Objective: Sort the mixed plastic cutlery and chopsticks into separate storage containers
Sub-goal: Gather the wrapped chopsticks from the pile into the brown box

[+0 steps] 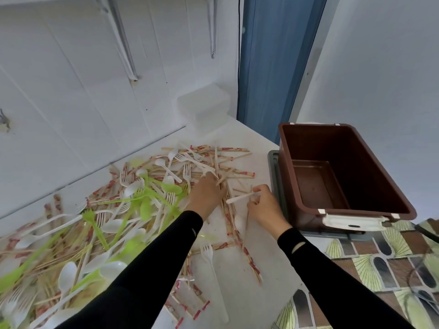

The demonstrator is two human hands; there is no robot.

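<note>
**Picking from the pile, bin empty**

Head view: the sorting looks barely begun. The right grip (263, 207) pinches a white plastic utensil (238, 198) by its handle, just left of the brown bin (344, 138), which holds nothing. The left grip (207, 195) reaches into the mixed pile (114, 210) on the white worktop (256, 300), fingertips among bare chopsticks (237, 175). Whether it has closed on any I cannot tell (the fingers are hidden behind the hand). The next move, as I judge it, calls for carrying the white piece over the bin rim and letting go, keeping kinds apart.

Counts: one brown bin, one grey tray (274, 172) under it, and one stack of clear containers (204, 108) by the back wall (layers too blurred to count). White forks and spoons, green pieces, sleeved and bare chopsticks: dozens, too tangled to count.
</note>
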